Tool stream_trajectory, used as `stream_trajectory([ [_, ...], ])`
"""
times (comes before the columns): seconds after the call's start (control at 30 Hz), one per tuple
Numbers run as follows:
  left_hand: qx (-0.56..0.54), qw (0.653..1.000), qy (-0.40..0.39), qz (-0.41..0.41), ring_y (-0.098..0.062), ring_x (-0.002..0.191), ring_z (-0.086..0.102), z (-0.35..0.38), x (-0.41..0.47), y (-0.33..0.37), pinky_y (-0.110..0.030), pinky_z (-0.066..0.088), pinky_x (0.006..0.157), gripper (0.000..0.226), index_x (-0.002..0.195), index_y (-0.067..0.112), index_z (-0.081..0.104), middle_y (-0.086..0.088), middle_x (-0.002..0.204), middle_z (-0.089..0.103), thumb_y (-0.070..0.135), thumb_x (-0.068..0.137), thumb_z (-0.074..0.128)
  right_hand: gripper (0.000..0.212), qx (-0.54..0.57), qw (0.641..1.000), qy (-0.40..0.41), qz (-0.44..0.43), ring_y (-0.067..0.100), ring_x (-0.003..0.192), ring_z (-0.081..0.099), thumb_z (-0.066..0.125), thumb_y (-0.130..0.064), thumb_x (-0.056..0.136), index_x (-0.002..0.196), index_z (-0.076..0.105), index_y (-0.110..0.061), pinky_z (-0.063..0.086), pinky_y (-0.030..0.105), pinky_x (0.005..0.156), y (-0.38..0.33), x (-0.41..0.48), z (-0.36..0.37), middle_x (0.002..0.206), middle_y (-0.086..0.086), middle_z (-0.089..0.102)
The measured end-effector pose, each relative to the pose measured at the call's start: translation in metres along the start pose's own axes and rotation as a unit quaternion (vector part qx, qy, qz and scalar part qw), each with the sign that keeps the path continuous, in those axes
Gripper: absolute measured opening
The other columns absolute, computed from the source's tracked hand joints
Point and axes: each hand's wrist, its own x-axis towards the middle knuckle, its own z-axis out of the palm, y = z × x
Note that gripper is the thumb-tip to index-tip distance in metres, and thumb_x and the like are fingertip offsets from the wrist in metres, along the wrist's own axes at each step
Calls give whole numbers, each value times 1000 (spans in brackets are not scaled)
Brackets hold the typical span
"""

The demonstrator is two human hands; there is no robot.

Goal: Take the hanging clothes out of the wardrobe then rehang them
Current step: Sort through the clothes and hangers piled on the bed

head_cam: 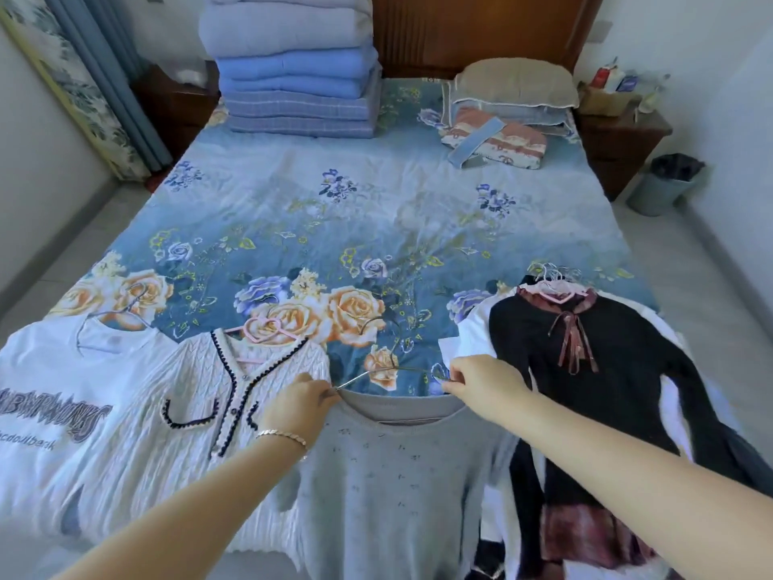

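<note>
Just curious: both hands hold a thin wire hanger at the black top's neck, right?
No. In the head view, the left hand and right hand hold the thin wire hanger at the pale grey knit sweater's neck.

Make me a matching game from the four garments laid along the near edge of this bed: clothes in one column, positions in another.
1. white printed T-shirt
2. cable-knit cardigan
3. grey top
4. black top

A. far right
B. second from left
C. third from left, its wire hanger pinched by the left hand and right hand
D. far left

Pairs: 1-D, 2-B, 3-C, 4-A
</note>
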Motion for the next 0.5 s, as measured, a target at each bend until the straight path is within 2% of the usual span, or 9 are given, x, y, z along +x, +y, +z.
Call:
stream_trajectory([
  [0.07, -44, 998, -15, -45, -29, 96, 59, 28, 38, 13, -28, 41, 75, 23, 97, 11, 67, -5, 93, 51, 24, 96, 48, 43, 27, 999, 7, 36, 22, 76, 41, 46, -34, 96, 60, 28, -21, 19, 24, 48, 25, 36, 21, 66, -5, 37],
  [0.13, -76, 994, -15, -78, -30, 98, 58, 55, 79, 26, -29, 38, 75, 23, 99, 7, 66, -12, 100, 58, 21, 96, 48, 40, 71, 994, 41, 66, 22, 74, 41, 44, -28, 98, 61, 30, -20, 18, 21, 47, 48, 73, 38, 71, -5, 37],
  [0.17, -89, 991, -13, -97, -31, 100, 58, 66, 100, 32, -30, 39, 78, 24, 103, 4, 65, -15, 106, 58, 18, 97, 47, 35, 96, 991, 62, 74, 23, 74, 42, 42, -26, 99, 65, 37, -17, 19, 20, 47, 59, 91, 45, 78, -3, 41],
  [0.23, -101, 987, -10, -128, -32, 105, 56, 88, 137, 43, -32, 38, 83, 24, 110, 0, 60, -18, 114, 56, 13, 97, 44, 24, 122, 986, 74, 90, 24, 78, 47, 39, -22, 100, 87, 54, -8, 27, 22, 53, 81, 128, 62, 95, 5, 49],
  [0.3, -93, 983, -18, -158, -32, 111, 54, 109, 168, 51, -31, 33, 85, 26, 119, 1, 53, -17, 122, 53, 9, 98, 40, 25, 143, 985, 33, 92, 23, 89, 51, 38, -20, 100, 112, 54, -6, 29, 24, 64, 106, 162, 85, 113, 7, 51],
  [0.37, -69, 982, -47, -170, -31, 116, 50, 129, 194, 59, -30, 34, 85, 37, 133, 6, 40, -16, 131, 46, 6, 97, 40, 40, 170, 981, -67, 71, 22, 112, 51, 42, -17, 97, 136, 38, -10, 34, 23, 80, 130, 189, 106, 136, 3, 41],
  [0.43, -48, 983, -90, -152, -31, 122, 47, 148, 216, 70, -33, 38, 90, 48, 141, 12, 31, -14, 140, 38, 3, 94, 41, 57, 183, 968, -162, 47, 21, 126, 43, 46, -13, 94, 146, 23, -15, 35, 22, 93, 148, 208, 120, 147, -1, 28],
  [0.5, -25, 981, -132, -138, -29, 120, 48, 164, 232, 85, -30, 39, 86, 47, 138, 14, 35, -11, 141, 36, 1, 93, 40, 61, 215, 957, -193, 23, 18, 132, 38, 48, -9, 91, 146, 23, -16, 33, 25, 103, 164, 224, 128, 151, -2, 24],
])
